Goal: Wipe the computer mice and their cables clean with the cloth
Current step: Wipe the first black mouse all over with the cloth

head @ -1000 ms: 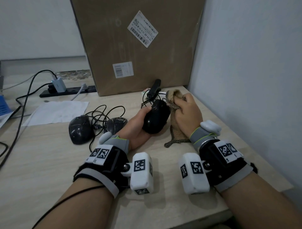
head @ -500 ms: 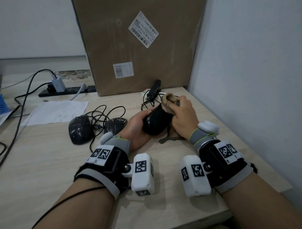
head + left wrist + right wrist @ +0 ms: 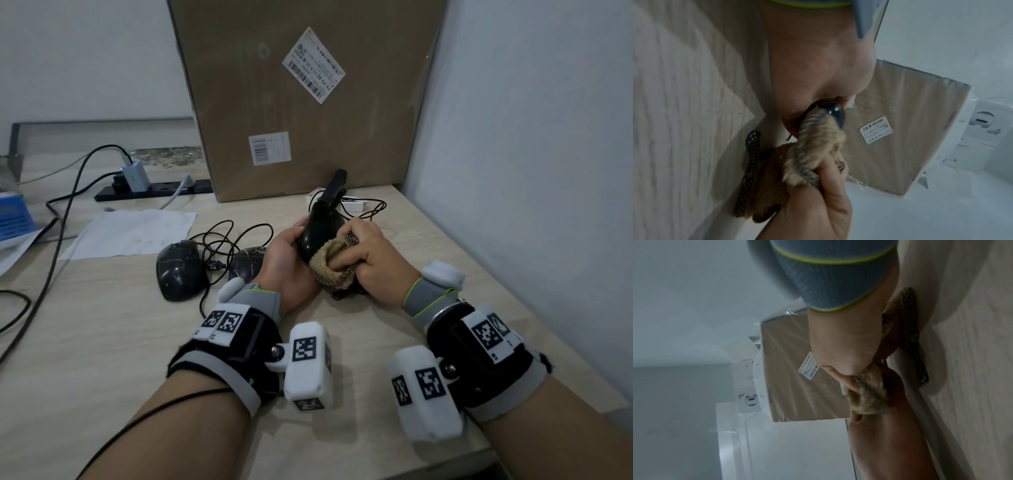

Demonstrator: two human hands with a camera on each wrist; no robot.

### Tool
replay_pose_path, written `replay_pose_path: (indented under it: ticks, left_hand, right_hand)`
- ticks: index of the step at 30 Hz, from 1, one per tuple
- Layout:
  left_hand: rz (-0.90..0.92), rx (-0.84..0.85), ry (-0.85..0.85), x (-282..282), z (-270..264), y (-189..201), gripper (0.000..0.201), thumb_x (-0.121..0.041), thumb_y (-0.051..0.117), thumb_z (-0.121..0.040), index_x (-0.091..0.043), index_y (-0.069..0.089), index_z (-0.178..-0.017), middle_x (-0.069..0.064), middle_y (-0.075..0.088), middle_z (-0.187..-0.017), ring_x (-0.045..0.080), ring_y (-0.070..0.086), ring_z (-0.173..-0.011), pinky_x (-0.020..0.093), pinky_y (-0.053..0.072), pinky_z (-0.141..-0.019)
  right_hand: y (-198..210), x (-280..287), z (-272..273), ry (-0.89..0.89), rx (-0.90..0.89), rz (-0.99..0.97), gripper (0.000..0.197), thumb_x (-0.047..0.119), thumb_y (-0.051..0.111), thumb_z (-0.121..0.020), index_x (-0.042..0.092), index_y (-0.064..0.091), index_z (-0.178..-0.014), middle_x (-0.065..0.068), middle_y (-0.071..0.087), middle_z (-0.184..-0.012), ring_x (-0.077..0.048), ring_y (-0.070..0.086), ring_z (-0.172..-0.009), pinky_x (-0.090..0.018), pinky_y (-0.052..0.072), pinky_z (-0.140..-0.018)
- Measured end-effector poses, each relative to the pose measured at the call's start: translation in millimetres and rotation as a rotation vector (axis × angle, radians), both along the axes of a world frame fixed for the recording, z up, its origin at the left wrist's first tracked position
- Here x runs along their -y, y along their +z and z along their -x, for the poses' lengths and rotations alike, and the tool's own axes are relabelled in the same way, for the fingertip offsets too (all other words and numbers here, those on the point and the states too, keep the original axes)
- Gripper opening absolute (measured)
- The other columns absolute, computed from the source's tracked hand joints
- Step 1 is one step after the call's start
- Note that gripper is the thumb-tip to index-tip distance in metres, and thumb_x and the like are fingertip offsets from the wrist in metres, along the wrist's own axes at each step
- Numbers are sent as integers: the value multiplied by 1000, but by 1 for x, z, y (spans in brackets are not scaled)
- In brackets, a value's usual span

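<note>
My left hand [image 3: 286, 255] grips a glossy black mouse [image 3: 320, 231] lifted off the desk, front end pointing away. My right hand [image 3: 364, 258] grips a bunched tan cloth [image 3: 334, 262] and presses it against the near end of that mouse. In the left wrist view the cloth [image 3: 815, 146] covers most of the mouse [image 3: 835, 113], and its dark netted edge [image 3: 750, 162] trails on the desk. In the right wrist view only the cloth [image 3: 869, 395] shows between the two hands. Two more black mice [image 3: 180, 269] [image 3: 248, 262] lie on the desk to the left amid tangled black cables [image 3: 222, 240].
A large cardboard box [image 3: 308, 102] stands against the back wall, and a white wall closes the right side. A black device [image 3: 334, 188] and a white packet [image 3: 352, 205] lie before the box. A paper sheet [image 3: 133, 233], power strip [image 3: 154, 190] and cables sit at the left.
My right hand has drawn the cloth from the far end of the held mouse back along it to its near end. The left hand has kept its hold.
</note>
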State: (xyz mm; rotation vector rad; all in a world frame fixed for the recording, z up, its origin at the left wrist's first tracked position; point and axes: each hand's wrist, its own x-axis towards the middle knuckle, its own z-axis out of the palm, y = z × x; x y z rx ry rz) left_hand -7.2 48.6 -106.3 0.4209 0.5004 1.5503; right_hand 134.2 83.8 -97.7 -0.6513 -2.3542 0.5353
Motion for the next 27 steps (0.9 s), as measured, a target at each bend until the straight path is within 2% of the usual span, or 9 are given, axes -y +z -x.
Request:
replay_pose_path:
  ticks: [6,9,11,14,17,19,23,24,27]
  left_hand:
    - [-6,73,14,-3,3,-1,39,-13,41,-92,-16,52,-129,16,48,-139,30,40,-134,46,28,-113]
    - [9,-11,29,-3,3,-4,47,-11,47,-91,-9,47,-137,18,46,-143,31,41,-135,45,28,-114]
    - [7,-122,69,-1,1,-3,49,-7,50,-92,-13,44,-140,18,53,-132,32,49,-122,43,31,-113]
    - [5,-212,83,1,0,-4,49,-3,51,-93,-19,44,-139,12,62,-111,29,54,-106,45,42,-100]
    - [-6,-252,21,5,0,-2,51,-3,53,-92,-18,43,-140,9,68,-100,24,64,-88,37,56,-70]
    - [-11,-255,7,6,0,-2,55,-4,57,-90,-16,40,-141,10,70,-99,23,66,-86,34,57,-65]
    - [6,-328,29,5,-4,1,53,-24,60,-92,-4,45,-138,16,60,-118,25,58,-106,36,53,-90]
    - [22,-337,40,4,-4,2,45,-31,56,-94,-4,53,-130,14,61,-115,24,56,-106,35,49,-95]
    - [20,-265,55,5,0,5,32,-37,42,-98,-14,64,-101,5,63,-91,17,54,-86,31,43,-83]
  right_hand:
    - [0,-3,-4,-193,-187,70,39,5,41,-57,9,76,-75,-1,49,-84,-23,46,-88,-18,31,-72]
    - [5,-3,-4,-239,-373,81,48,1,42,-62,6,71,-101,-5,48,-92,-20,51,-91,-8,37,-81]
    - [6,-1,-3,-208,-357,84,54,3,45,-67,6,61,-119,-5,43,-103,-14,49,-100,-1,31,-90]
    - [2,1,-2,-122,-201,107,66,17,65,-69,12,46,-132,-5,34,-112,-14,42,-112,-4,25,-98]
    - [0,-1,-3,-110,-89,117,86,28,84,-62,20,41,-136,-5,31,-117,-13,35,-117,-6,22,-100]
    - [0,-2,-3,-130,-126,78,81,28,84,-63,18,45,-133,-4,32,-114,-14,38,-115,-5,24,-98]
    - [0,-1,-3,-131,-240,26,55,28,75,-73,18,56,-124,-4,40,-105,-12,47,-102,0,28,-90]
    - [0,-1,-3,-131,-263,7,52,29,72,-74,17,58,-123,-5,42,-104,-9,48,-99,1,28,-88]
    - [2,-2,-3,-182,-347,-66,42,31,67,-75,14,65,-114,-2,48,-98,-2,49,-90,0,32,-82]
